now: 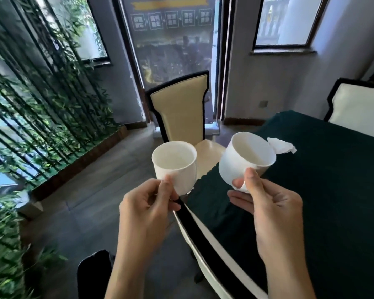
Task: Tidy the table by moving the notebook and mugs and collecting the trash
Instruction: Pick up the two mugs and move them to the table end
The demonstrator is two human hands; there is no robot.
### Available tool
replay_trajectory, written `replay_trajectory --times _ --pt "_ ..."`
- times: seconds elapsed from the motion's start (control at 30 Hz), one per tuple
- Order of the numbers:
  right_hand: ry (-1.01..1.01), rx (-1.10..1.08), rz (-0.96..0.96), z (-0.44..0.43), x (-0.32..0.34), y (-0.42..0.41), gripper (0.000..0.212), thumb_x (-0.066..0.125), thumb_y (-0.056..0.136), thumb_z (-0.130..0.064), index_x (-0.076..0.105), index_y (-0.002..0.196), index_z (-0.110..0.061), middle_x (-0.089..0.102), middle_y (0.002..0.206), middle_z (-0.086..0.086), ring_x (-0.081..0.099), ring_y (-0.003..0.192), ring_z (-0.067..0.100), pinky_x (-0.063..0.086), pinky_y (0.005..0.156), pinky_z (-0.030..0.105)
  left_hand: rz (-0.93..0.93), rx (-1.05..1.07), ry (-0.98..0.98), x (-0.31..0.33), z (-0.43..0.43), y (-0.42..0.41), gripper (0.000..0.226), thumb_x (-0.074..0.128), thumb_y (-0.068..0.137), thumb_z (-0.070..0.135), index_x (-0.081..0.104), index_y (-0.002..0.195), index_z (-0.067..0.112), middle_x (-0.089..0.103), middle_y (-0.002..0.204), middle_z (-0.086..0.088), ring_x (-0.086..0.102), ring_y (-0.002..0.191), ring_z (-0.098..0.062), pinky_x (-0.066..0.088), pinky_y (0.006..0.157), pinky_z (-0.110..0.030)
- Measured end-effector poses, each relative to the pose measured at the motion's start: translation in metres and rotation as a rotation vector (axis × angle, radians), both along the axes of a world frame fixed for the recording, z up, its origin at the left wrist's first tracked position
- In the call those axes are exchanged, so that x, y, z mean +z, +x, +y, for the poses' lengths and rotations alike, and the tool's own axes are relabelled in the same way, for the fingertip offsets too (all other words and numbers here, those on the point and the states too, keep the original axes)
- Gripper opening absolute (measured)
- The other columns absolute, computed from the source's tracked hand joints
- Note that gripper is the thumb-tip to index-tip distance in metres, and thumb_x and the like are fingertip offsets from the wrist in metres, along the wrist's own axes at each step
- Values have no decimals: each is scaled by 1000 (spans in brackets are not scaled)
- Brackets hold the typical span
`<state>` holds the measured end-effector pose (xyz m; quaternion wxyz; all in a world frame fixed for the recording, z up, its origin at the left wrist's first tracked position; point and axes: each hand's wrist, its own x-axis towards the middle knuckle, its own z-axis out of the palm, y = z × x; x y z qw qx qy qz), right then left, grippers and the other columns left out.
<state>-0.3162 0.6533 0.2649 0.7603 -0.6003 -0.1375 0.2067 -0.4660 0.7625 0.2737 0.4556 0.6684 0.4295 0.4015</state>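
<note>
Currently both hands are raised in front of the body, one white mug each.

Left hand: thumb and curled fingers pinch the left mug low on its near side. The mug's handle is hidden behind the fingers. Mug close to upright, mouth facing the camera, interior plain white. It hangs in the air over the floor, just off the table's near corner and touching nothing else.

Right hand: thumb pressed on the near wall of the right mug, fingers curled beneath its base. This mug is clearly tilted, rim higher on the far right side. It is held above the left edge of the table, clear of the surface.

Mugs sit side by side, apart, at about the same height.

Crumpled tissue: white, lying on the table's dark green cloth behind the right mug. In the picture it meets the mug's rim; cannot tell whether they actually touch.

Surroundings: beige chair with dark trim beyond the mugs, at the table's far corner. Second chair, pale back, at the far right side. Bamboo along the left wall. Dark poster behind the beige chair
</note>
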Motion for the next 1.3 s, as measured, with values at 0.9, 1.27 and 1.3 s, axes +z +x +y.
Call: replay_trajectory --times 0.9,1.27,1.3 --pt "-457 -356 484 86 -180 104 39 69 98 -19 77 63 -2 79 95 18 80 83 32 67 82 39 395 -719 -681 -202 189 190 38 62 104 18 72 71 3 74 74 -13 76 68 -25 62 65 -29" --pt "-471 -451 682 95 -223 78 29 68 99 -17 78 83 5 77 103 17 80 93 33 63 92 41 448 -844 -737 -261 184 182 33 67 102 25 83 79 7 83 83 -12 82 85 -25 65 80 -34" --pt "-457 -441 705 97 -224 76 28 67 100 -16 78 87 6 76 105 18 78 98 34 63 92 40 457 -863 -742 -263 185 181 32 67 102 25 83 79 9 84 83 -11 82 87 -25 66 82 -35"
